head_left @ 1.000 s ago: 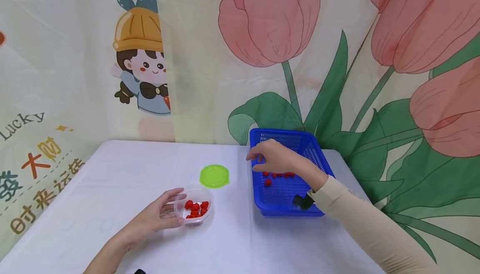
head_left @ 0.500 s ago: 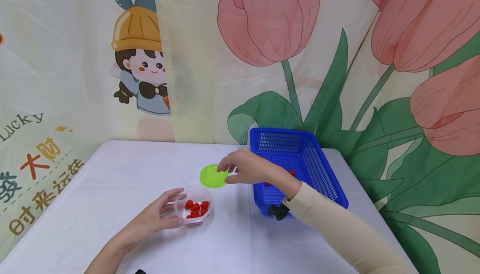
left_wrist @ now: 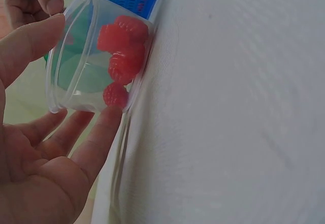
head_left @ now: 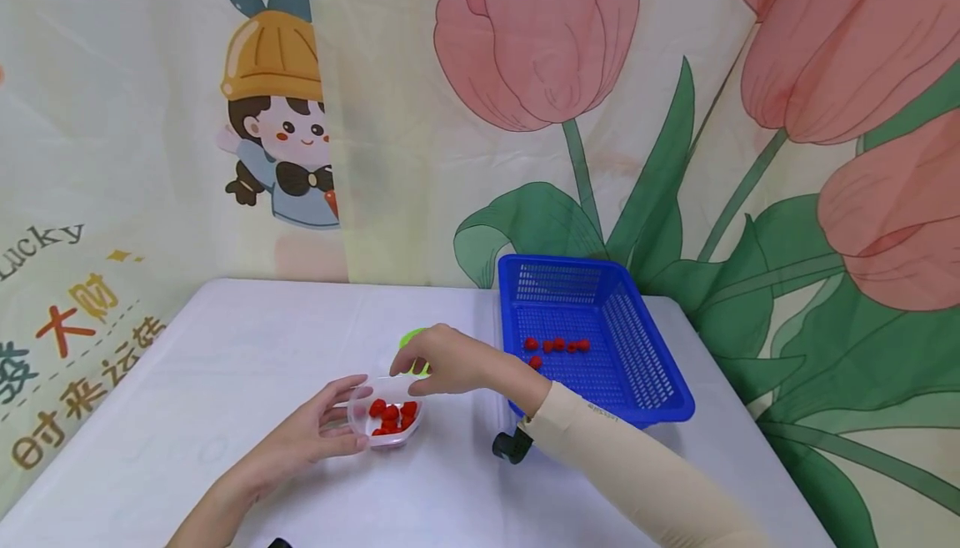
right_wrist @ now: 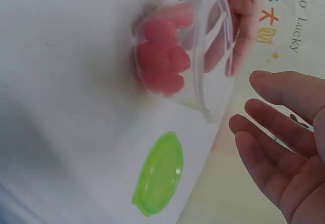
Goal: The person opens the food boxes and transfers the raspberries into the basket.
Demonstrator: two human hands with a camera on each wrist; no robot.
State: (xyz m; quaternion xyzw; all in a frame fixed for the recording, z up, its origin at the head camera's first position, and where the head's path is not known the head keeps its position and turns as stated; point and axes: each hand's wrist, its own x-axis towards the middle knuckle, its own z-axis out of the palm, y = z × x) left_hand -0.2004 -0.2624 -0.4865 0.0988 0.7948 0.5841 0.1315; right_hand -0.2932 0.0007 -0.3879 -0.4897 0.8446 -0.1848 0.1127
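My left hand (head_left: 315, 431) holds a clear plastic tub (left_wrist: 84, 89) from its left side, thumb and fingers spread around its wall. Several red raspberries (head_left: 390, 413) lie in the bottom of the tub, which stands lidless on the table. Just beyond the tub's right rim hovers my right hand (head_left: 453, 358), its fingers loosely bent; the right wrist view shows nothing between them. A green lid (right_wrist: 160, 176) lies flat behind the tub, and in the head view the right hand covers most of it.
On the right of the white-covered table (head_left: 285, 339) stands a blue perforated basket (head_left: 651, 348). Several more raspberries (head_left: 558, 344) lie on its floor, toward the left. A printed curtain (head_left: 390, 114) hangs right behind the table.
My right hand has moved left from above the blue basket, past the lid, to the tub's rim. The raspberries in the basket are now uncovered. My left hand and the tub have stayed put.
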